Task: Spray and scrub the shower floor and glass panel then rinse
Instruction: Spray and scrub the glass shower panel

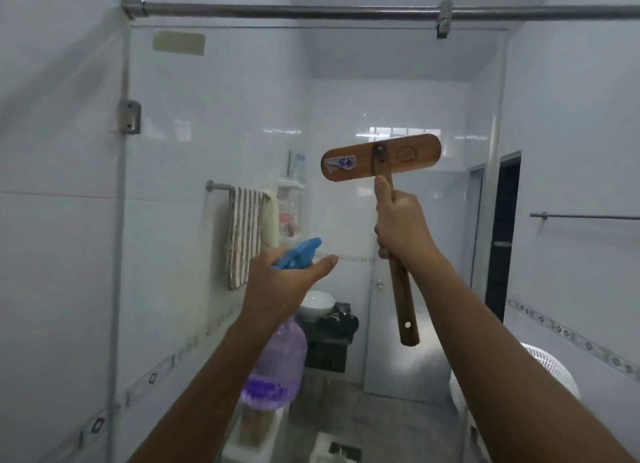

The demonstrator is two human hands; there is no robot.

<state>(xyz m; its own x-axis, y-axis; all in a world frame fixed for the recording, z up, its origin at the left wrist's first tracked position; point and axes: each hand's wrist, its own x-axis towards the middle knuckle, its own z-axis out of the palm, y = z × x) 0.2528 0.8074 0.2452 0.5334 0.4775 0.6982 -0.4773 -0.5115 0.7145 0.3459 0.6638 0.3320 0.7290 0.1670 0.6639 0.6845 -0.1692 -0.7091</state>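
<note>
— What did your feed show at the far left?
— I saw pale tiled wall [52, 151], then the glass panel [194, 133] standing upright under a steel rail [311, 11]. It had a metal hinge [130, 116] on its left edge and a pale sticker [179, 42] near its top corner. The glass looked hazy. Through it a striped towel [244, 234] hung from a bar on the far wall.

— And the left grip?
— The left grip [277, 286] was closed round the neck of the spray bottle [277, 362], thumb out straight. The blue trigger head rose above the knuckles and the purple body hung below the wrist. The fingers themselves were hidden behind the head.

— Further right?
— A white basin [316, 305] showed low, through the glass. The right grip [401, 227] was wrapped tight round the handle of the wooden brush [381, 157]. The brush was held upright, its long head crosswise above the fist, wooden back towards me. I couldn't tell whether the bristles touched the glass.

— The room beyond?
— A dark doorway [507, 234], a thin rail [585, 216] on the right wall and a white fan [540, 376] low at the right edge. Grey floor [381, 428] lay at the bottom, with a drain [344, 450] in it.
</note>
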